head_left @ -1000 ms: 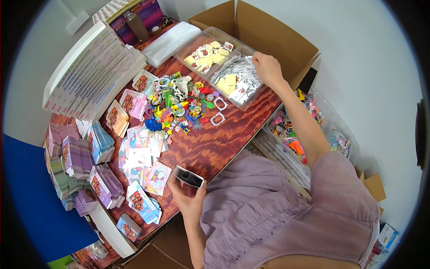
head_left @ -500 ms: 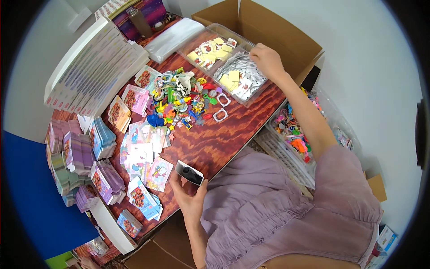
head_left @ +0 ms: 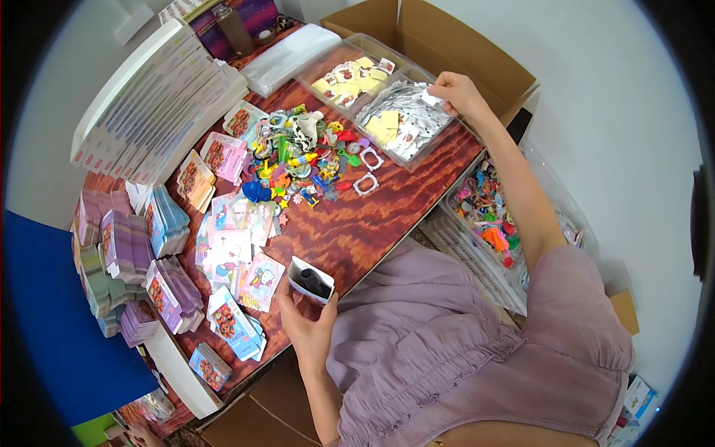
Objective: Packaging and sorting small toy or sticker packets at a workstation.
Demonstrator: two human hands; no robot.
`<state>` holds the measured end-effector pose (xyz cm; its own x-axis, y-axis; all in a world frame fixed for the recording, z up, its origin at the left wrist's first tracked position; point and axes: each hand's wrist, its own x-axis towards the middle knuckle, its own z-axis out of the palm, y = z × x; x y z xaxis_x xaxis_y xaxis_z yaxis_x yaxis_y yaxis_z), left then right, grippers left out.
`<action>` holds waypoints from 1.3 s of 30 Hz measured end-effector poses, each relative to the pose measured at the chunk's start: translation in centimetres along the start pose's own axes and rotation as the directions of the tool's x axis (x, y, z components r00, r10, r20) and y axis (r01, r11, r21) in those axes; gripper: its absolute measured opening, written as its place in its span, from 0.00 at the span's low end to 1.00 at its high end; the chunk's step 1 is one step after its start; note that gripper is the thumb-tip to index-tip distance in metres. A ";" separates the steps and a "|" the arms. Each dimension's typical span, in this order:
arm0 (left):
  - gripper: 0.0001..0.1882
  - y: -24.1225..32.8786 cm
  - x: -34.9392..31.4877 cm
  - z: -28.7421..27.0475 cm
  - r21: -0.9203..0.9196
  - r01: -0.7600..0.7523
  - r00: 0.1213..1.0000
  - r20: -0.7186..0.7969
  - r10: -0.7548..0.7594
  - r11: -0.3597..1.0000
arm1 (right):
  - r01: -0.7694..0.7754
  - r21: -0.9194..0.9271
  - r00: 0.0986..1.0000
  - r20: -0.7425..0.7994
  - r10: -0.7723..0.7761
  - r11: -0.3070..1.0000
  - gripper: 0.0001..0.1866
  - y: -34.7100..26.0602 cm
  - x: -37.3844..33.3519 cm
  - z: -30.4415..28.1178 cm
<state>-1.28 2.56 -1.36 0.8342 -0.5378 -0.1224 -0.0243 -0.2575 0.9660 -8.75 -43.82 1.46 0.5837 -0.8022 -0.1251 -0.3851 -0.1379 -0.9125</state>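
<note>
My left hand is wrapped round a small open white box at the table's near edge; a black object lies inside it. Over the clear plastic tray, my right hand pinches a small white piece, perhaps a packet. Below those fingers, one tray compartment is filled with silvery white packets and a few yellow pieces. Beside it, another compartment contains yellow and white printed squares. Left of the box are scattered cartoon cards.
Small colourful toys are heaped mid-table. Stacked flat cartons and a tall row of white boxes line the left. Clear bags lie at the back. A cardboard box stands behind the tray; a bin of trinkets sits lower right.
My right hand has lifted a little from the packets, and a small white piece now shows in its fingers. The box in my left hand has tipped, showing more of its inside.
</note>
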 end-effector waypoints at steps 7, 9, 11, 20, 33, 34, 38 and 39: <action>0.40 0.6 -0.3 -0.2 -0.015 0.024 1.000 -0.006 -0.024 1.000 | 0.044 0.052 0.997 0.062 -0.047 0.998 0.04 -0.3 -0.5 -0.2; 0.40 0.2 -0.2 -0.3 -0.017 0.015 1.000 0.001 -0.015 1.000 | 0.072 0.062 0.981 0.174 -0.081 0.996 0.10 -1.1 -1.0 -0.2; 0.40 1.0 -0.2 0.0 -0.013 0.016 1.000 0.001 -0.016 1.000 | 0.100 0.036 0.961 0.254 -0.106 0.994 0.10 -2.1 -1.6 1.2; 0.41 1.7 -0.5 0.2 -0.035 0.061 0.998 0.019 -0.061 0.998 | 0.538 -0.435 0.841 0.344 -0.418 0.723 0.15 -0.4 -0.3 6.8; 0.40 0.9 -0.6 -0.2 -0.037 0.005 1.000 -0.009 -0.005 0.999 | 0.418 -0.403 0.888 0.372 -0.271 0.814 0.15 -2.1 -2.8 5.9; 0.40 1.1 -0.7 -0.2 -0.039 0.003 1.000 -0.013 -0.004 0.999 | 0.477 -0.393 0.860 0.392 -0.326 0.786 0.15 -1.8 -2.7 5.6; 0.40 0.8 -0.6 -0.3 -0.006 0.027 1.000 -0.007 -0.027 1.000 | 0.537 -0.470 0.836 0.408 -0.367 0.701 0.13 -2.0 -3.0 5.7; 0.40 0.7 -0.7 -0.3 -0.007 0.037 0.999 -0.012 -0.037 0.999 | 0.538 -0.469 0.836 0.407 -0.369 0.701 0.13 -1.9 -3.0 5.7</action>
<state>-1.71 3.02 -0.49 0.8411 -0.5182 -0.1549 0.0101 -0.2713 0.9625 -5.69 -37.88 1.40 0.9209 -0.3829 0.0735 -0.2910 -0.8003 -0.5242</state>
